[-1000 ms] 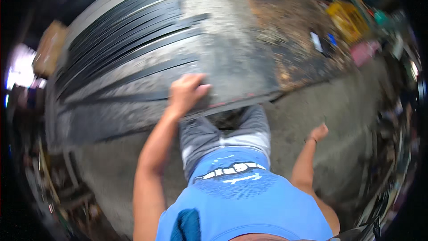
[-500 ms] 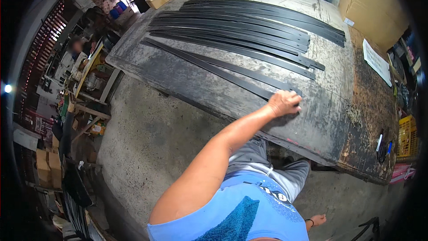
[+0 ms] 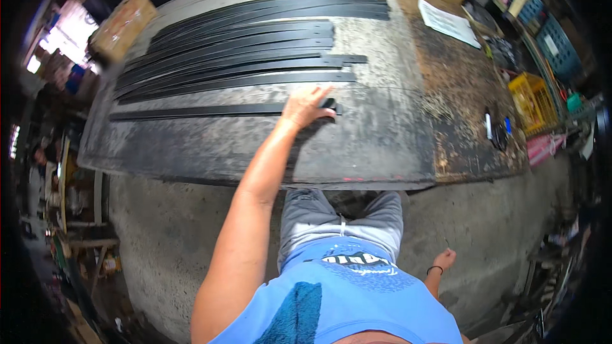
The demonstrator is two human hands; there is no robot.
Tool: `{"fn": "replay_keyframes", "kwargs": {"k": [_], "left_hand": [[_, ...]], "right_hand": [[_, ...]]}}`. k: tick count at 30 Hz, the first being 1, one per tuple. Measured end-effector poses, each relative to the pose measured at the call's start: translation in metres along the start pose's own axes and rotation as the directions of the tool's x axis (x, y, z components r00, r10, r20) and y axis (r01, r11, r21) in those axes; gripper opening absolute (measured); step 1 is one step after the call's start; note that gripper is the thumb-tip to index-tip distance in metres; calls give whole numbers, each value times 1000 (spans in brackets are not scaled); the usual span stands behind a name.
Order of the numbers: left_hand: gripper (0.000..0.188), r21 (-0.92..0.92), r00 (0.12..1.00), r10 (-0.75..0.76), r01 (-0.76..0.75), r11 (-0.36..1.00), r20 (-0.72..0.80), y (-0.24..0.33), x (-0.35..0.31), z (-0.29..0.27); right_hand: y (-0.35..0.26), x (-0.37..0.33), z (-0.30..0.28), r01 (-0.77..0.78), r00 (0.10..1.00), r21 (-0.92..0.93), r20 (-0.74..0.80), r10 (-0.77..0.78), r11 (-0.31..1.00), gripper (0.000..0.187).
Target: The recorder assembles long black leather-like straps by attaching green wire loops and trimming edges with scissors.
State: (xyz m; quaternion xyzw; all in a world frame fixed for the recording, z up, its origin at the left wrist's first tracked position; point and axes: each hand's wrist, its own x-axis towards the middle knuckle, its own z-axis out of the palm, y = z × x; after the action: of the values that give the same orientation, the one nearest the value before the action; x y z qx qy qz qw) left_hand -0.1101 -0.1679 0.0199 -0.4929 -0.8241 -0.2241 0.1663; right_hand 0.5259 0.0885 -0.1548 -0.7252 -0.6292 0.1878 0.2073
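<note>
On the table, my left hand (image 3: 306,109) is at the right end of a narrow pair of long black flat strips (image 3: 204,112). Thumb and fingers close around that end, which looks slightly raised off the table. Behind it lie several more black strips (image 3: 236,78) in overlapping rows, with holes near their right ends. A further fanned bundle of black strips (image 3: 306,7) is at the back. My right hand (image 3: 444,258), with a dark band at the wrist, hangs low beside my body. Its fingers are curled, and a tiny thin thing seems to stick up from them.
The worn table (image 3: 382,134) has a brown board section on its right, bearing a paper sheet (image 3: 448,22), a white marker (image 3: 488,125) and dark scissors-like handles (image 3: 499,139). Cardboard boxes (image 3: 124,25) stand at the back. A yellow crate (image 3: 534,102) is beyond the right edge.
The two front strips, spread apart at their right ends before, now lie together almost parallel to the table's front edge. My view has turned. My right hand still hangs low.
</note>
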Motion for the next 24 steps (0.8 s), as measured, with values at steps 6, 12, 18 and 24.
{"fn": "replay_keyframes", "kwargs": {"k": [6,12,18,24], "left_hand": [[58,-29,999,-52,52,998,-2,-19,-8,14],[53,-61,998,1,-5,998,-57,-18,-4,20],[52,-50,992,58,-64,997,-109,-10,10,15],[52,62,993,70,-64,996,-100,-16,17,29]], "right_hand": [[14,-23,-35,-177,983,-101,24,180,979,18],[77,-32,-22,-200,979,-85,-65,195,976,21],[32,-32,-32,-148,989,-83,-12,148,985,22],[22,-20,-34,-188,981,-101,15,191,977,18]]}}
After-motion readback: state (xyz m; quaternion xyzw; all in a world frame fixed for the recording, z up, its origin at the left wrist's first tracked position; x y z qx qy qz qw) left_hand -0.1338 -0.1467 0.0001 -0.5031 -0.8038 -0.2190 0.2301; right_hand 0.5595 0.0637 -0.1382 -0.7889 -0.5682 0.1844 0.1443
